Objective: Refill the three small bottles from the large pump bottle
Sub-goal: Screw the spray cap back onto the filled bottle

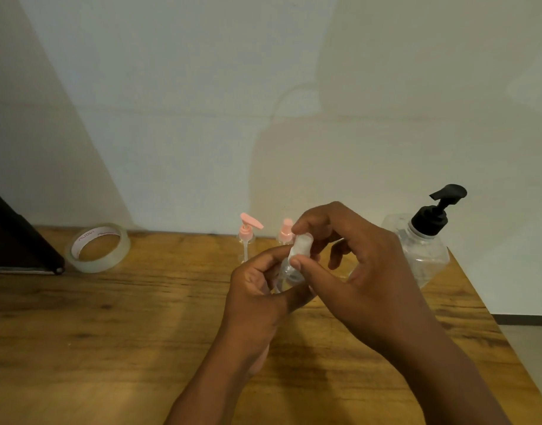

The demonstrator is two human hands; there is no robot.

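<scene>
Two bare forearms rise from the bottom edge of the frame and meet just right of centre; the left hand [257, 289] curls its fingers around the lower body of a small clear plastic bottle [289, 271], holding it tilted above the table; the right hand [355, 265] pinches the bottle's whitish translucent cap [301, 244] between thumb and forefinger, its other fingers loosely bent behind. Just beyond the hands, toward the wall, stand two more small clear bottles; one with a pink pump head [247, 237] is left of the hands and fully visible; the other pink-topped bottle [285, 232] is partly hidden behind the right forefinger. At centre right, behind the right hand, stands the large clear square-shouldered pump bottle with a black pump [423, 246], upright near the table's far right corner. All rest on a brown wood-grain table [140, 317]; at left of the frame lies a roll of clear adhesive tape [98, 247], beside a dark flat object [15, 240] at the left edge.
</scene>
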